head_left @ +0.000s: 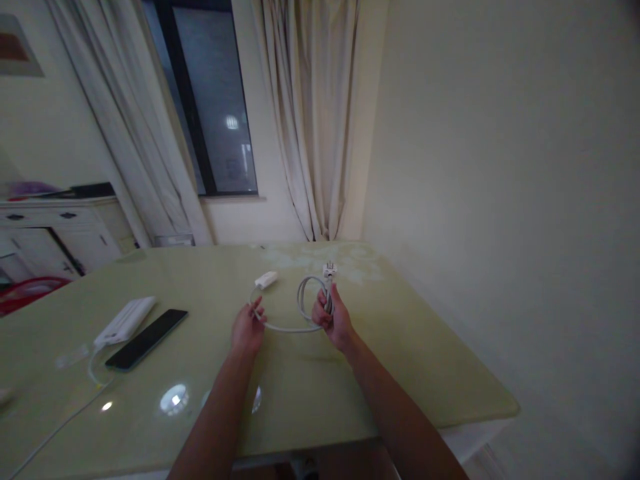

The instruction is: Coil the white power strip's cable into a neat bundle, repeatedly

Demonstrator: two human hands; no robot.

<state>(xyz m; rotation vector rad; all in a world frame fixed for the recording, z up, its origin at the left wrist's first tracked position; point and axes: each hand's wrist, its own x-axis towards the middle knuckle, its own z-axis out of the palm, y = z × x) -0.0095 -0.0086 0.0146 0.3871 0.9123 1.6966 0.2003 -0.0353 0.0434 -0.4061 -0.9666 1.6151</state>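
A pale grey power cord [293, 330] runs between my two hands above the table. My right hand [336, 317] is closed around several loops of it, and a white plug [329, 269] with metal prongs sticks up beyond the thumb. At the cord's other end, my left hand [249, 325] pinches the cable between bent fingers. A white rectangular block [267, 280] on that end sits just beyond the left fingertips; whether it touches the table I cannot tell.
On the table's left lie a black smartphone [147, 340] and a white rectangular device [126, 321] with a thin white cable [60, 427] near it. The glossy green tabletop [425, 373] meets a wall on the right. A red chair [33, 293] stands beyond the left edge.
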